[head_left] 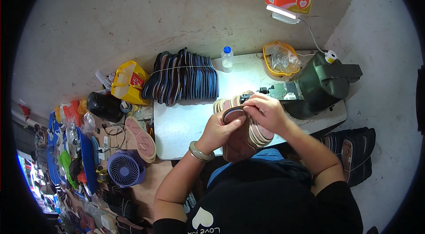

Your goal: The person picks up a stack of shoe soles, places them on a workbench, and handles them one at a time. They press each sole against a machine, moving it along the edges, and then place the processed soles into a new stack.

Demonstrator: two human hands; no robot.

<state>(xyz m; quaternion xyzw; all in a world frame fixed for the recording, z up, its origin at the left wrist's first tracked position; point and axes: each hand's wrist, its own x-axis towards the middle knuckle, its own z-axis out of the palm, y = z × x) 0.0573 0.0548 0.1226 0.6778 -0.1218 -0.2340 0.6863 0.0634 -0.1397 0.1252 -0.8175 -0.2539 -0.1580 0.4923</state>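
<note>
Both hands (pixel 241 121) pinch a brown insole (pixel 237 138) before the sewing machine (pixel 318 85)

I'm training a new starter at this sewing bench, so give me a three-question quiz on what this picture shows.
1. True or false: both hands are on the same brown sole.
2. Which stands on the table beside the banded stack of dark soles?
A. a clear bottle with a blue cap
B. a red mug
C. a pair of scissors
3. Fill in: the small purple ____ sits to the person's left, below the table's edge.

Key
1. True: the left hand holds the sole from beneath and the right hand pinches its top end.
2. A, the bottle.
3. fan.
</note>
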